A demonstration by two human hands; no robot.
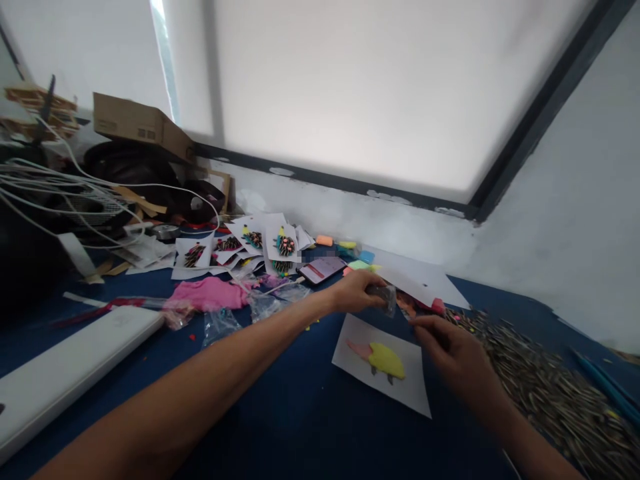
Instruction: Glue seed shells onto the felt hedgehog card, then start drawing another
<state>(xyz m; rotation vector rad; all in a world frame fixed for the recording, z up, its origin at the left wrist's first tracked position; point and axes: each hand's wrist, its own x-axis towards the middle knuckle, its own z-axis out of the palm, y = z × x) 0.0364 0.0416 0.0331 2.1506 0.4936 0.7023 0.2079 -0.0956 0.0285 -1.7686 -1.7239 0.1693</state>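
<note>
My left hand [356, 292] is closed on a small clear plastic packet [390, 301] with something dark in it, held above the table. To its right, my right hand [447, 343] has thumb and fingertips pinched together; whatever lies between them is too small to name. Below both hands lies a white paper card [350, 363] carrying a flat animal figure in what looks like clay, with a yellow body [387, 361], a pink snout [359, 349] and two dark legs.
Seed-like striped pieces [540, 387] heap at right. Behind are a phone [323, 269], coloured clay lumps [325, 240] and finished-looking spiky animal cards [283, 243]. Pink clay [207, 295], plastic bags [220, 327], a long white case [75, 373] and tangled cables [65, 193] lie at left.
</note>
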